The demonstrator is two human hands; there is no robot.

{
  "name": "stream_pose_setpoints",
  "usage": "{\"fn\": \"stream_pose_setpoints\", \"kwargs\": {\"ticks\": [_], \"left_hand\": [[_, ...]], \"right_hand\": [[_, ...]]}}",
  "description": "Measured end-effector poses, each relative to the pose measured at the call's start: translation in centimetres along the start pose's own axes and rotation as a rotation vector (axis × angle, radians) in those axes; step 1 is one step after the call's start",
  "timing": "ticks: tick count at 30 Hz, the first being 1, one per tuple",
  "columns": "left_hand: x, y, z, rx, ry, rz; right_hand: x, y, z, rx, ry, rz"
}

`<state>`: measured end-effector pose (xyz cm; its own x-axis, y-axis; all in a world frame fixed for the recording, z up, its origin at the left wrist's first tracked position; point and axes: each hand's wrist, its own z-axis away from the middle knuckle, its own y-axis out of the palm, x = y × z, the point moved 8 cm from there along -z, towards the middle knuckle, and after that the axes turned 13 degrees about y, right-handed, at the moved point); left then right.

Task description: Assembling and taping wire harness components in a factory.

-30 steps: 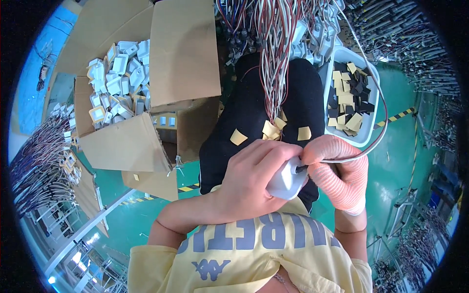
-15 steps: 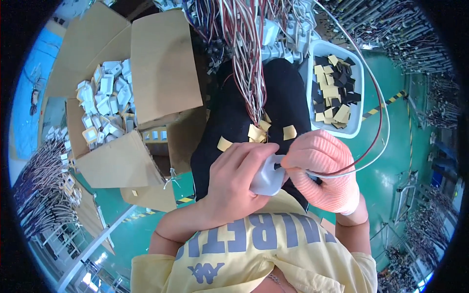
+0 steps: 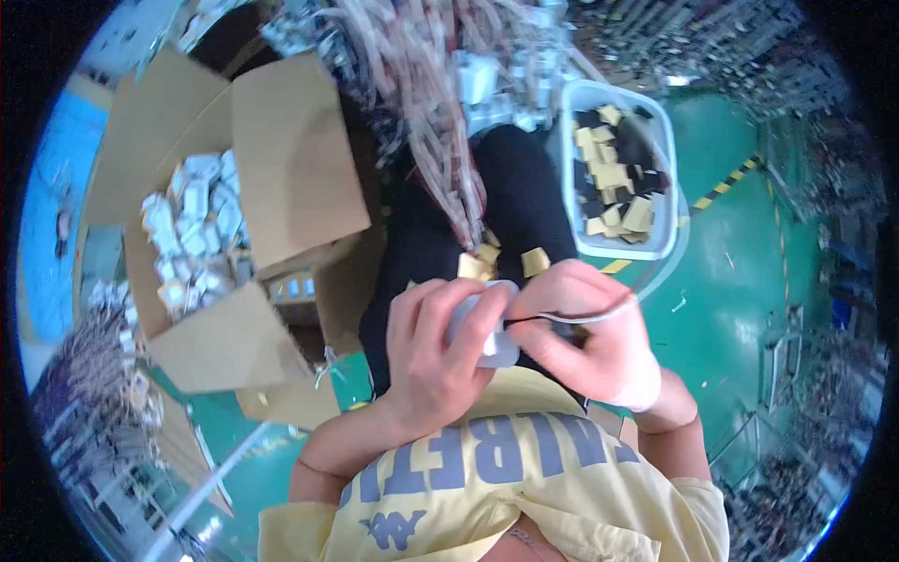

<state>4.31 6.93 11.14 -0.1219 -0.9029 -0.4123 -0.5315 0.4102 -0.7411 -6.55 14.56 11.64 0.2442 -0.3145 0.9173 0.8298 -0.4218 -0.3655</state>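
Over my lap, my left hand (image 3: 426, 347) is wrapped round a small white plastic housing (image 3: 502, 352), fingers across its top. My gloved right hand (image 3: 604, 342) is close against the housing's right side, its fingers pinched on a thin cable (image 3: 567, 318). The cable's dark end meets the housing; its red and white wires loop out past the glove. Motion blurs the glove, and my fingers hide part of the joint between cable and housing. Just beyond my hands, tan foam pieces (image 3: 474, 267) lie on my lap by the end of a wire bundle (image 3: 435, 159).
An open cardboard box (image 3: 300, 169) full of white housings (image 3: 195, 211) stands at the left. At the right is a white bin (image 3: 667, 187) with black and tan foam pieces (image 3: 613, 176). More cables hang along the far and right sides.
The view has shifted and blurred slightly. Both hands still hold the housing and cable, with the left fingers now further over the housing. The wire loop on the right has swung lower.
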Motion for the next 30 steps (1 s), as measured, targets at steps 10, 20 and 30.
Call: {"fn": "stream_pose_setpoints", "kwargs": {"ticks": [10, 20, 30], "left_hand": [[0.5, 3.3, 1.1, 0.215, -0.060, -0.002], [0.5, 6.7, 0.5, 0.326, -0.044, 0.314], [2.4, 9.2, 1.8, 0.450, -0.229, 0.848]], "right_hand": [[-2.8, 1.3, 0.3, -0.258, -0.068, 0.214], [-6.1, -0.9, 2.3, -0.324, 0.100, 0.044], [-6.0, -2.2, 2.6, -0.388, -0.084, -0.087]]}}
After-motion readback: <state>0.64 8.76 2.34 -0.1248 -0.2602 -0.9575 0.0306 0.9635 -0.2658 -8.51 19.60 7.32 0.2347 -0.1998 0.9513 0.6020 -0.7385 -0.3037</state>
